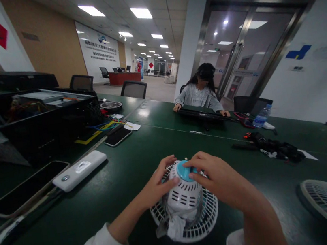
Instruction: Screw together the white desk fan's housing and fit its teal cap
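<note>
The left hand (157, 183) and right hand (219, 176) clasp a white fan motor (183, 197) closely, half hiding its teal cap (183, 170).

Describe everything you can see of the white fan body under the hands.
The small white plastic fan body has slotted vents and a round teal cap. It rises from a round white slatted guard, with crumpled white material at its base. The left hand and right hand grip it above the dark green table.
</note>
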A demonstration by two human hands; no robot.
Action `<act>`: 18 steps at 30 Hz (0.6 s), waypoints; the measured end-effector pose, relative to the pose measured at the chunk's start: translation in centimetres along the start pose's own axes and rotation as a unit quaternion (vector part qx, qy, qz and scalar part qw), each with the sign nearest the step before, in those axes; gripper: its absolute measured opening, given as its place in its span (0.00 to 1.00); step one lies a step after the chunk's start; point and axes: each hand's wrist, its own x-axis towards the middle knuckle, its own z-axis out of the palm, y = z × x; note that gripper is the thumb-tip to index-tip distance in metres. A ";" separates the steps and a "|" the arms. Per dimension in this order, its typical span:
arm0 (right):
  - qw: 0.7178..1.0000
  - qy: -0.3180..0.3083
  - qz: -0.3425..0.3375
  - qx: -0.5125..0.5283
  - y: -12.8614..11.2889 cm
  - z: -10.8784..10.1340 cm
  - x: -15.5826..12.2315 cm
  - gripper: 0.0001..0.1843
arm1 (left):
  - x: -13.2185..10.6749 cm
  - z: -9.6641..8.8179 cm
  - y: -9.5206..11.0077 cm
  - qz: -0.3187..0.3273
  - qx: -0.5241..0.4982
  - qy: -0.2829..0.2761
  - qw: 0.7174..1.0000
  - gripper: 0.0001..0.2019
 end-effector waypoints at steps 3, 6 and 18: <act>1.000 0.008 -0.005 0.009 0.3 0.2 0.1 0.13 | 0.3 -0.4 -0.8 -0.130 0.069 0.104 0.984 0.27; 0.999 0.023 -0.026 0.011 0.9 0.4 0.2 0.11 | 0.3 -0.9 -1.7 -0.194 0.083 0.131 0.969 0.30; 0.983 0.141 -0.023 -0.117 1.4 2.0 -2.8 0.07 | -2.1 -0.2 -1.3 -0.272 -0.161 0.161 0.935 0.12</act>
